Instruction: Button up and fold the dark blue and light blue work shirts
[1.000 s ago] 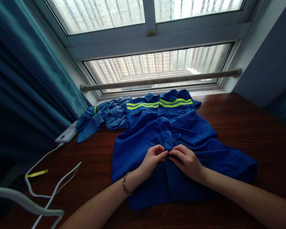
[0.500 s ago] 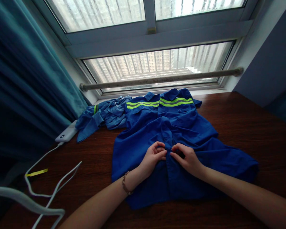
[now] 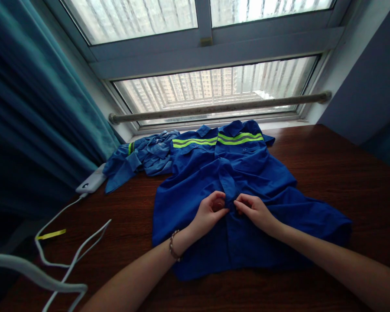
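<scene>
A blue work shirt [image 3: 195, 225] with yellow-green and grey reflective stripes across its chest lies front up, collar toward the window. My left hand [image 3: 212, 209], a beaded bracelet on its wrist, is at the front placket with thumb and fingers curled round the cloth edge. Just to its right, my right hand [image 3: 255, 212] pinches the shirt's placket between thumb and forefinger. The small spot between both sets of fingertips is too dark to make out a button. One sleeve spreads out to the right.
A crumpled lighter blue garment [image 3: 149, 154] lies left of the shirt on the brown wooden table [image 3: 312, 151]. Beside it are a white power strip [image 3: 91, 180], white cable [image 3: 56, 262] and yellow tag [image 3: 52, 234]. A metal rail [image 3: 221, 107] crosses the window; a curtain [image 3: 45, 99] hangs left.
My right fingers have closed into a tighter pinch, and my left thumb and fingers have parted slightly. The shirt's lower hem has shifted up a little.
</scene>
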### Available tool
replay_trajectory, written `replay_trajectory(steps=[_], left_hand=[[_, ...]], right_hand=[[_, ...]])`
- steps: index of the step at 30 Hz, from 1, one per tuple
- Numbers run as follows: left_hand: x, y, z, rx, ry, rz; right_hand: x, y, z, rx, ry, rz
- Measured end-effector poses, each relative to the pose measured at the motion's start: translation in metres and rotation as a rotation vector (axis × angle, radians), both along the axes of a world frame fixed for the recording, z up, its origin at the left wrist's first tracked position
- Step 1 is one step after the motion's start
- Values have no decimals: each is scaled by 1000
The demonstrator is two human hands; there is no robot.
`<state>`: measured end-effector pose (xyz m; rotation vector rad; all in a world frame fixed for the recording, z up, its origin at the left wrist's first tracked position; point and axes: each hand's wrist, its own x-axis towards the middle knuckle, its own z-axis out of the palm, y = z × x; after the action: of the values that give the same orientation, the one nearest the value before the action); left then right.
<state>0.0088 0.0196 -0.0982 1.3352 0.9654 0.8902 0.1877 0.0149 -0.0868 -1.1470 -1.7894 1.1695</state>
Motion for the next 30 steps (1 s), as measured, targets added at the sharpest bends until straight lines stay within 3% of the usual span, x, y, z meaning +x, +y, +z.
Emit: replay_trajectory(steps=[3,6,11,15,30], left_hand=[[-2,9,-1,87,81,21],[-5,25,-6,172,173,48],[-8,48,-10,291,305,68],[-7,52,-5,381,388,37],[-15,38,1,407,405,2]], right_hand=[[2,-8,10,123,-100,-5],[-3,-23,17,310,-323,140],[-13,-38,9,541,-693,253],[-15,-38,2,550,-745,231],[-19,-42,0,453,-661,224]])
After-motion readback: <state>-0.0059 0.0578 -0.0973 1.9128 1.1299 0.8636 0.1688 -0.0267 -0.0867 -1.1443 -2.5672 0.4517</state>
